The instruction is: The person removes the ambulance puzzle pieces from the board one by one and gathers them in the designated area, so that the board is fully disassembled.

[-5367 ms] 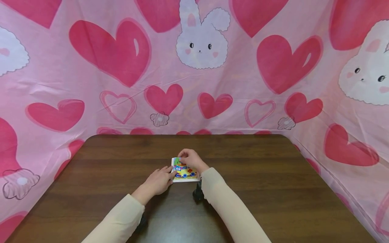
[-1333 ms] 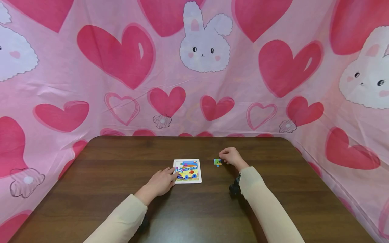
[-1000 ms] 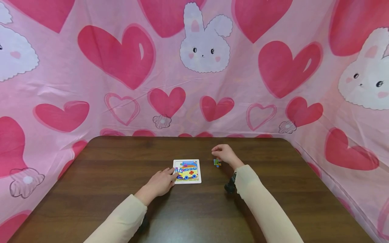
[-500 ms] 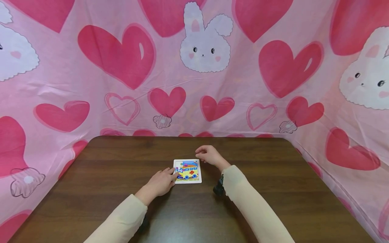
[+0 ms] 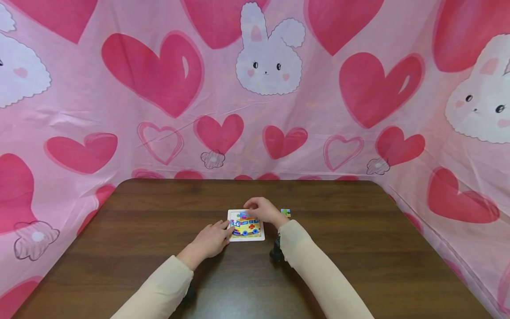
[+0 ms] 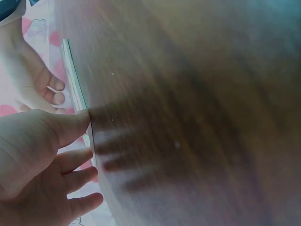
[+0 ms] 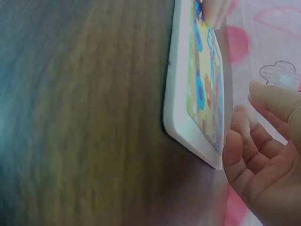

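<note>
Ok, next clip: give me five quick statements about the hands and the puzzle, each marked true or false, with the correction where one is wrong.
1. The left hand touches the left edge of the puzzle. True.
2. The puzzle is held up in the air. False: it lies flat on the table.
3. The puzzle's picture shows a yellow van with a red cross. True.
4. The right hand is at the far edge of the puzzle. True.
5. The right hand is holding the loose piece. False: it lies on the table, to the right of the puzzle.
</note>
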Demonstrator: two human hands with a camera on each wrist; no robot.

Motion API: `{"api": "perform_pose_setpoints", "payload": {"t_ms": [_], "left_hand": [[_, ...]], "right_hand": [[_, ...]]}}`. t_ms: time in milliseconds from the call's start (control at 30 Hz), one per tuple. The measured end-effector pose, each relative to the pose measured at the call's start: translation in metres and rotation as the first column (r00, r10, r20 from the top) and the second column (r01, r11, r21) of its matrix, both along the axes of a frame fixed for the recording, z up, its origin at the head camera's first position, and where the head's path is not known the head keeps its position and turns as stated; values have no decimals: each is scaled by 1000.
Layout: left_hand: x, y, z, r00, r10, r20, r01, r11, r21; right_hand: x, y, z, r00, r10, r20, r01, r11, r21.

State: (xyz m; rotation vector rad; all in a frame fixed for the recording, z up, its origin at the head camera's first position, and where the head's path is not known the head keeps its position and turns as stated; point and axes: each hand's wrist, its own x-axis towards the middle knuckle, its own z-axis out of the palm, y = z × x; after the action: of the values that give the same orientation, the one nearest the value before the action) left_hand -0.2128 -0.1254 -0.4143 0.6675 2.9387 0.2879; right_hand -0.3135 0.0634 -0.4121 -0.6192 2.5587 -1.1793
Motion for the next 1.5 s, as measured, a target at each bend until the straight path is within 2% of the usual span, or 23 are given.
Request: {"api": "perform_pose_setpoints", "payload": {"t_ms": [233,467,933,1267,1500], "left_hand": [[1,0,1,1000,-10,-10,10,1000,9],[1,0,0,1000,-14,-13,14,1000,2],[0,-1,-1,999,-30,-39,30,1000,-3],[1,-1,0,999,-19,-27,20,1000,11],[0,-1,0,999,-26,-41,27,1000,13]], "right_hand": [[2,-8,-7,999,19,41,-20,1000,21],[2,-10,-11,999,23,39,-25,998,55],[4,-14,-9,996,88,8,-88,973,214],[4,-15,-7,997,68,29,-72,976,204],[4,-15,-9,998,55,3,-55,986,158]]}}
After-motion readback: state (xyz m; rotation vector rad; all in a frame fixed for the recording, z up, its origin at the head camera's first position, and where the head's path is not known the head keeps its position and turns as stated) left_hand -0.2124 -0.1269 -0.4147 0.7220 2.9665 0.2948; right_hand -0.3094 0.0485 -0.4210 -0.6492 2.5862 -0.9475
